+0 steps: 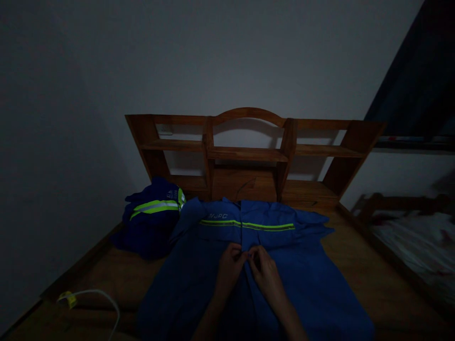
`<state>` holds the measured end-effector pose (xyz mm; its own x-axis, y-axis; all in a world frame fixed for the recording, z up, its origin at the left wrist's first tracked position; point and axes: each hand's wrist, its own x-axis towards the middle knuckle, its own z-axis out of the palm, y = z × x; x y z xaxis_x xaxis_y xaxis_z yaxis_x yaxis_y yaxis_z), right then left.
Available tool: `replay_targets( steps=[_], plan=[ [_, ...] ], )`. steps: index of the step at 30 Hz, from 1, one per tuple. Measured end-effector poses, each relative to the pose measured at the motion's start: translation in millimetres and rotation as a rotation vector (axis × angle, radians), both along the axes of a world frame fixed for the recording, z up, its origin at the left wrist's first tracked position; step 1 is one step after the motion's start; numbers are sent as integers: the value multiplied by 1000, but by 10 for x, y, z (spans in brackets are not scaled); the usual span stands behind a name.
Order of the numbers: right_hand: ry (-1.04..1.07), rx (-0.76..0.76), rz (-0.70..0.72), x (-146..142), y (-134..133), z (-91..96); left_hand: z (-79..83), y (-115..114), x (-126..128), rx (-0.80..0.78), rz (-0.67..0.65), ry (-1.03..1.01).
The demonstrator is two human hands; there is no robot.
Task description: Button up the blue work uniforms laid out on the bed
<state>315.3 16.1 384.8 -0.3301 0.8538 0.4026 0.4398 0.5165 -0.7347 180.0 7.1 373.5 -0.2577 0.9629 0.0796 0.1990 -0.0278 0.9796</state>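
A blue work jacket (305, 279) with a yellow-green reflective stripe across the chest lies spread flat on a wooden bed platform (359, 265). My left hand (230, 265) and my right hand (265, 270) meet at the jacket's front closure, just below the stripe. Both hands have their fingers pinched together on the front edges of the fabric, fingertips almost touching. The room is dim, so what lies between the fingertips is too small to make out.
A second blue garment (152, 218) with reflective stripes lies bunched at the back left. A wooden headboard with shelves (249, 151) stands behind. A white cable with a yellow tip (95, 298) lies at front left. Another bed (412, 241) is at right.
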Motion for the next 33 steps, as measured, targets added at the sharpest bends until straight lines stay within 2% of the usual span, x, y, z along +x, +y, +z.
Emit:
replay_targets(
  steps=[8, 16, 22, 30, 33],
  plan=[
    [7, -21, -8, -3, 18, -47, -149, 101, -60, -70, -30, -179],
    [80, -89, -79, 41, 27, -11, -19, 57, -38, -64, 10, -284],
    [73, -44, -89, 53, -4, 43, 18, 58, -84, -140, -24, -359],
    [77, -37, -80, 67, -23, 48, 67, -5, -48, -36, -97, -427],
    [72, -40, -66, 69, -31, 42, 65, -31, -7, 12, -59, -317]
  ],
)
